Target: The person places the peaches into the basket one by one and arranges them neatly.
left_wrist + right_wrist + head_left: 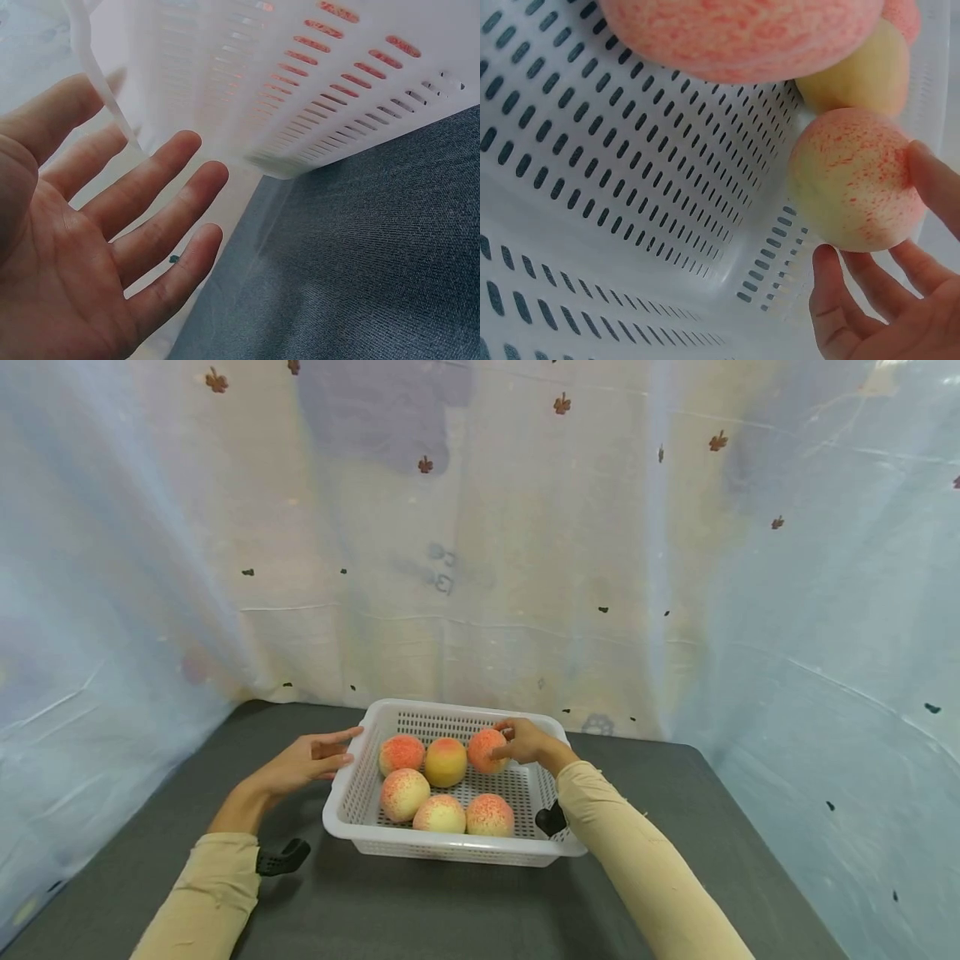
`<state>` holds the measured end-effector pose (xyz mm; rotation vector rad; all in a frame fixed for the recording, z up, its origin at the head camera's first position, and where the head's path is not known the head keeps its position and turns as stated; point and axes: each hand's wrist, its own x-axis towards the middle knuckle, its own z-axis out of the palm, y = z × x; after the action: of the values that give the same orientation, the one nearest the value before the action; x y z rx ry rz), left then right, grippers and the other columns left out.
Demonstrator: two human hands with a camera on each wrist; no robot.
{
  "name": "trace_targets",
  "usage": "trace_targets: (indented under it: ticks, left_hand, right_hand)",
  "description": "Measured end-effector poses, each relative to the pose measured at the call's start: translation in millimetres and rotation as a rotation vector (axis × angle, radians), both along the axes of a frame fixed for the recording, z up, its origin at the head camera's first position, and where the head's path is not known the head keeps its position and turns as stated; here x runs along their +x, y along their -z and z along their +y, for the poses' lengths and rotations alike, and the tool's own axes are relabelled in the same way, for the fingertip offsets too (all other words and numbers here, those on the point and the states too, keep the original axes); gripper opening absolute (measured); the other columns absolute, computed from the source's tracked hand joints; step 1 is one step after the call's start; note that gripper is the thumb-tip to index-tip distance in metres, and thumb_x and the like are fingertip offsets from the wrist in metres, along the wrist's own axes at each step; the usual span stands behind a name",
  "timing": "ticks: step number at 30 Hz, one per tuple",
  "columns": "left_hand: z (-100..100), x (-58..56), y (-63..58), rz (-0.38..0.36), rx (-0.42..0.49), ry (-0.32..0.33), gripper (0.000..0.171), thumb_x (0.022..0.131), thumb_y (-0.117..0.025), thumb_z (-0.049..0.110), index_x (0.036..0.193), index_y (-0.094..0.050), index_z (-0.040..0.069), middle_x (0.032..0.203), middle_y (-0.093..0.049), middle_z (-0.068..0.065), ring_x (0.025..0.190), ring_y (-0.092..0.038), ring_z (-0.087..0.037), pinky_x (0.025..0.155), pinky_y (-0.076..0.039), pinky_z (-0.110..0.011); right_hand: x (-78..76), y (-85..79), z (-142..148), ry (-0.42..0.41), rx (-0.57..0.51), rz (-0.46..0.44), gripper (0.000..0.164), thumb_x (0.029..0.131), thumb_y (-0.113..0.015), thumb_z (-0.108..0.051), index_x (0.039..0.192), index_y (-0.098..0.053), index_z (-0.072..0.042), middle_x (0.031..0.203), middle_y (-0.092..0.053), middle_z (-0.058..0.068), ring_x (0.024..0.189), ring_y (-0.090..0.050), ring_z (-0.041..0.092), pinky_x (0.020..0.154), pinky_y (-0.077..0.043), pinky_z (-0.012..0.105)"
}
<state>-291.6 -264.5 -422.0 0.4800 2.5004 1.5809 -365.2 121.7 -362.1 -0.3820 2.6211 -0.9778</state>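
Note:
A white perforated plastic basket (457, 843) holds several peaches, among them a yellow-and-red one (446, 762) at its middle. Inside the basket's far right part, my right hand (528, 743) grips a pink-flecked peach (859, 180), with the thumb on one side and fingers on the other. At the basket's left end, my left hand (307, 758) touches the rim with its thumb and index finger. In the left wrist view, the other fingers (169, 214) of that hand are spread beside the basket's outer wall, fairly straight.
The basket stands on a dark grey cloth-covered table (420, 910). Behind and beside the table hangs a pale printed sheet (510, 552). Black wrist bands (283, 857) show at both sleeves. Three more peaches lie along the basket's near side, including a pale one (439, 814).

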Motion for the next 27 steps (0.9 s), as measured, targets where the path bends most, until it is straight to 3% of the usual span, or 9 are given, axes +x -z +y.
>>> trace_targets:
  ticks: [7, 13, 20, 27]
  left_hand:
    - [-0.5, 0.8, 0.4, 0.002, -0.015, -0.004, 0.068, 0.102, -0.061, 0.034, 0.16, -0.031, 0.016, 0.154, -0.047, -0.023, 0.139, -0.05, -0.042, 0.101, -0.054, -0.052]
    - [0.4, 0.3, 0.2, 0.005, -0.012, -0.001, 0.068, 0.102, -0.062, 0.034, 0.16, -0.032, 0.015, 0.151, -0.05, -0.023, 0.138, -0.051, -0.042, 0.1, -0.054, -0.052]
    - [1.2, -0.9, -0.3, 0.0, -0.007, 0.002, 0.068, 0.102, -0.062, 0.034, 0.16, -0.032, 0.016, 0.155, -0.045, -0.023, 0.14, -0.048, -0.043, 0.101, -0.054, -0.052]
    - [-0.7, 0.3, -1.1, -0.015, 0.002, -0.002, 0.069, 0.102, -0.062, 0.034, 0.16, -0.031, 0.017, 0.156, -0.044, -0.023, 0.139, -0.048, -0.043, 0.101, -0.054, -0.053]
  right_hand:
    - [2.7, 5.1, -2.9, 0.005, 0.052, 0.0, 0.056, 0.092, -0.073, -0.014, 0.142, -0.052, 0.001, 0.142, -0.055, 0.028, 0.117, -0.062, 0.032, 0.078, -0.056, 0.031]
    - [5.5, 7.8, -3.3, 0.003, 0.049, -0.06, 0.058, 0.094, -0.072, -0.013, 0.145, -0.049, 0.0, 0.145, -0.053, 0.027, 0.105, -0.064, 0.026, 0.084, -0.058, 0.034]
    - [4.3, 4.3, 0.6, -0.041, 0.051, -0.126, 0.062, 0.099, -0.066, -0.028, 0.151, -0.044, -0.005, 0.153, -0.048, 0.025, 0.129, -0.058, 0.04, 0.102, -0.053, 0.05]
    - [3.5, -5.5, 9.3, -0.064, 0.017, -0.16, 0.062, 0.101, -0.062, -0.032, 0.155, -0.041, -0.009, 0.157, -0.043, 0.021, 0.143, -0.046, 0.038, 0.11, -0.046, 0.054]
